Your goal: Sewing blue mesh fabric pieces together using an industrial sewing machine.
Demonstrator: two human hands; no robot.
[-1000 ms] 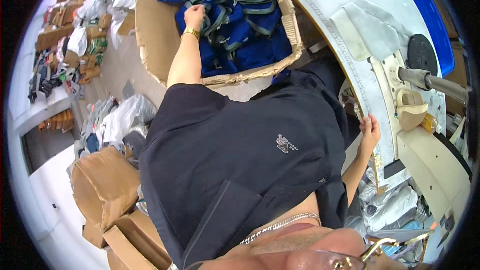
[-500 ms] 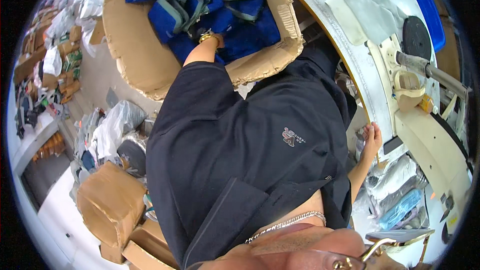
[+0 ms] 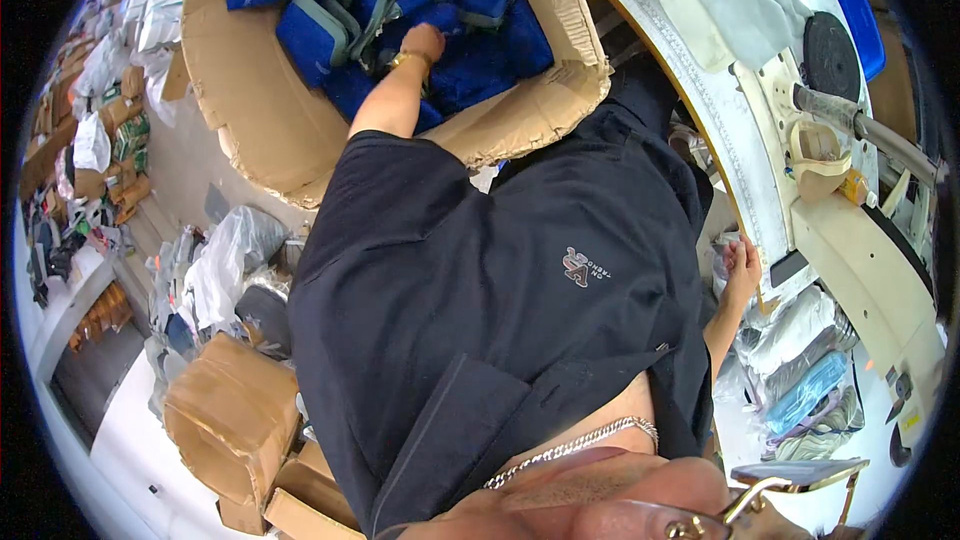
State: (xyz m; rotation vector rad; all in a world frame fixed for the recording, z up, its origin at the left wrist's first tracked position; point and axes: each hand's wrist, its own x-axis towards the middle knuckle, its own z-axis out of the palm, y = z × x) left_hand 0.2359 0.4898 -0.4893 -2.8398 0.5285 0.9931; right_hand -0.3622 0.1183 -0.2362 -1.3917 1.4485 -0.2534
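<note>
A large cardboard box [image 3: 270, 130] with ragged flaps holds several dark blue fabric pieces [image 3: 310, 32] with grey trim, partly overlapping. My left hand [image 3: 424, 42], with a gold band at the wrist, is inside the box above the pile. Its fingers are curled closed round a blue piece; the fingertips are mostly hidden. At the right, my right hand [image 3: 740, 262] is beside the edge of the white table [image 3: 690, 120]. Its fingers are loosely bent and a little apart, with nothing visible in them.
On the table are pale fabric sheets [image 3: 715, 10], a black strap roll [image 3: 832, 55] and a cream sewing machine [image 3: 850, 250]. Plastic-wrapped bundles [image 3: 805, 390] lie below it. Brown cartons [image 3: 230, 410] and plastic bags [image 3: 235, 255] crowd the left floor.
My left hand has come up out of the blue pieces and shifted slightly away from me. The box sits a little farther left in view. My right hand stays by the table edge.
</note>
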